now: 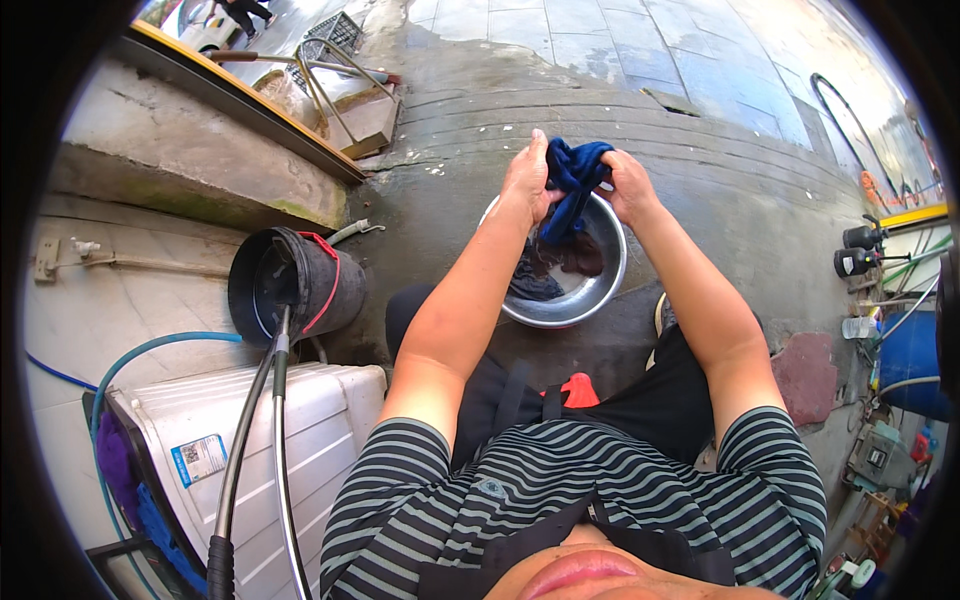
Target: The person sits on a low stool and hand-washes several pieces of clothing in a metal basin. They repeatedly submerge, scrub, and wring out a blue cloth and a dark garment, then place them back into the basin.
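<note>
Both my hands are on a dark blue cloth [574, 169], bunched up over the far side of a round metal basin [616, 274]. My left hand [529, 180] has the cloth at its palm side, thumb pointing up. Pinched in the fingers of my right hand [628, 184] is the cloth's other side. A loose end hangs down into the basin. Inside lie a dark brown cloth [581, 256] and a dark grey cloth [534, 283], with some whitish liquid or basin floor showing between them. The basin stands on the ground in front of my knees.
At left a black bucket [330, 281] with a red handle holds mop heads, their metal poles [279, 420] leaning over a white washing machine [315, 420]. Beyond is a concrete ledge [195, 165]. Spray bottles [859, 259] and a blue barrel [911, 360] stand at right. The ground [465, 120] is wet.
</note>
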The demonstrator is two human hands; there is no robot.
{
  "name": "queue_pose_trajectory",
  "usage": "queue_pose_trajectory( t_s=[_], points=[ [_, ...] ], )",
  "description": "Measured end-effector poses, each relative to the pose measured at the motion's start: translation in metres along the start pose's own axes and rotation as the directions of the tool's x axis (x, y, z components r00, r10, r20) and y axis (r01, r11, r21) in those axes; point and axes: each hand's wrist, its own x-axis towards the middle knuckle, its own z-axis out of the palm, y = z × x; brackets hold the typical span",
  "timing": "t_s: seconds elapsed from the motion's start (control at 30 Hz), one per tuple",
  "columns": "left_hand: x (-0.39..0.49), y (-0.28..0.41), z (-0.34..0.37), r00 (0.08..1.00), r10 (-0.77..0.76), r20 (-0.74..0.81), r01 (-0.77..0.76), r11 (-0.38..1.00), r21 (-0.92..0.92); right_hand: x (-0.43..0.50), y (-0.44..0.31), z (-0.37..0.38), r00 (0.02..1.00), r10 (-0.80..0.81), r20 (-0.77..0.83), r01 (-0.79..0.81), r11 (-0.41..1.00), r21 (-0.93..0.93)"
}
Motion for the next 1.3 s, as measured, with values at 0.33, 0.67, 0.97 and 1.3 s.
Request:
queue_pose_trajectory(
  t_s=[0.33,0.67,0.97,1.3],
  points=[
    [0.038,-0.073,-0.031,0.471,0.026,0.882,0.585,0.739,-0.334,-0.079,0.026,0.047,0.587,-0.623,0.517,0.75,0.179,-0.636],
    [0.05,-0.1,-0.019,0.473,0.371,0.799,0.204,0.836,-0.509,-0.044,0.031,0.035,0.629,-0.652,0.424,0.683,0.204,-0.701],
    [0.035,-0.082,-0.003,0.975,-0.18,0.128,0.198,0.97,-0.143,-0.014,0.021,0.028,0.582,-0.807,0.096,0.598,0.345,-0.724],
    [0.036,-0.093,0.008,0.982,-0.185,-0.036,0.177,0.971,-0.161,-0.021,0.009,0.035,0.718,-0.688,0.103,0.455,0.353,-0.818]
  ],
)
